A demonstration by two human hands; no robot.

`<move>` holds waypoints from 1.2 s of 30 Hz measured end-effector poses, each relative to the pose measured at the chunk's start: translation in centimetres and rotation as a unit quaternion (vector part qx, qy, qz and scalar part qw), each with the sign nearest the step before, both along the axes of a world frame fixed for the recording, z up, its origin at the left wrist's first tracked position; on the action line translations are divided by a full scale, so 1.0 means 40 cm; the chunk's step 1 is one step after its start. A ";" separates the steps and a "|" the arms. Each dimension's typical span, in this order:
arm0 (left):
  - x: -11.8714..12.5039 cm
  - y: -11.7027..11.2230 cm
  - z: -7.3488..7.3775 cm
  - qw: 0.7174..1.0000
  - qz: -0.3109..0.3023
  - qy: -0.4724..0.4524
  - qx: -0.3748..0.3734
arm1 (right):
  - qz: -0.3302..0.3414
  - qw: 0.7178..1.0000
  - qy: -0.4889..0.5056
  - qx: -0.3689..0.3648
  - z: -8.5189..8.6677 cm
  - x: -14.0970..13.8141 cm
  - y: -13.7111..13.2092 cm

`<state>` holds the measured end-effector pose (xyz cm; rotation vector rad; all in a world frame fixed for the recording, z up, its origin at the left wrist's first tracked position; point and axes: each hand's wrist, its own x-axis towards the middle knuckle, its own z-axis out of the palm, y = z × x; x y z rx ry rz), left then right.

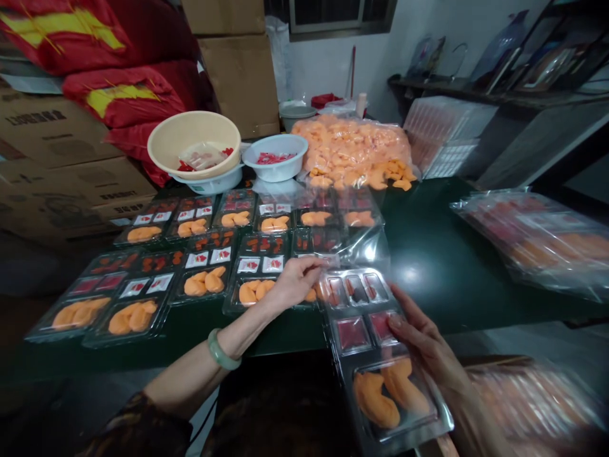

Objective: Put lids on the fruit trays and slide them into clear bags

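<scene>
My right hand [428,343] grips the right side of a clear plastic blister pack [342,362], tilted above the near table edge. Inside it are two curved orange pieces [378,400], two dark red squares and small reddish pieces in the top compartments. My left hand [299,280] is closed in a pinch beside the pack's upper left corner; what its fingertips hold, if anything, I cannot make out. A green bangle [222,350] circles the left wrist. Just beyond lie a clear plastic sheet or bag [368,246] and a filled pack [259,263].
Rows of filled packs [136,314] cover the table's left side. Behind them stand a cream basin [164,143], a white basin [276,170] and a big bag of orange pieces [352,143]. Bagged packs [547,235] lie at right. Cartons [61,184] and red sacks [137,89] are stacked left.
</scene>
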<state>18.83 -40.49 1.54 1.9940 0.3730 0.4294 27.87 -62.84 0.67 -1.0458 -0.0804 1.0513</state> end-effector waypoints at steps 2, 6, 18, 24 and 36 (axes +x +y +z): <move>-0.009 -0.009 -0.009 0.995 0.023 -0.042 0.090 | -0.019 1.000 -0.001 -0.001 -0.002 -0.018 -0.001; -0.025 -0.038 -0.022 0.948 0.066 -0.107 0.291 | -0.068 0.998 -0.010 0.010 -0.016 -0.050 -0.004; -0.032 -0.124 0.004 0.961 -0.104 -0.120 0.226 | -0.265 0.955 -0.030 -0.128 -0.009 -0.136 -0.068; -0.043 -0.206 0.010 0.962 -0.160 -0.137 0.171 | -0.323 0.925 -0.070 -0.190 -0.007 -0.178 -0.154; 0.072 -0.232 -0.013 0.984 -0.130 -0.004 0.119 | -0.123 0.975 -0.154 -0.104 -0.054 -0.110 -0.266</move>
